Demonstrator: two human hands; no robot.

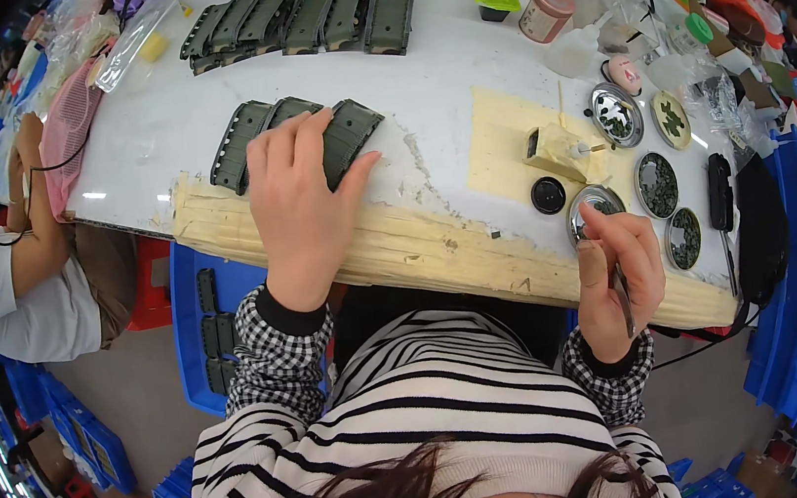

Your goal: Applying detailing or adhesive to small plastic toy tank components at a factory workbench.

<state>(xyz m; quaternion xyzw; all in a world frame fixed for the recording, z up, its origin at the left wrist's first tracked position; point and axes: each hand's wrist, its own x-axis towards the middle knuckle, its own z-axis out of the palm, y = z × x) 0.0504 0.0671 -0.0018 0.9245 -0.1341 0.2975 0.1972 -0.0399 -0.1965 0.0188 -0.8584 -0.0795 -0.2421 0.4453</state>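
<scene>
Head view: left hand (301,201) spread over green pieces (353,137), right hand (632,270) pinching a slim metal tool (624,303)

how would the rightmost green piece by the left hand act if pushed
The green piece looks stiff, judging by its crisp edges. Lying on a broad face, it would probably slide rather than roll. A push leftward could nudge the neighbouring piece set close beside it.

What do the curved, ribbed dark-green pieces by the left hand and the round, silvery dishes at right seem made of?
Curved, ribbed dark-green pieces: probably moulded plastic, fairly matte, given their crisp, repeated ridges.
Round, silvery dishes: likely thin polished metal, given bright rim reflections, though coated plastic is possible.
</scene>
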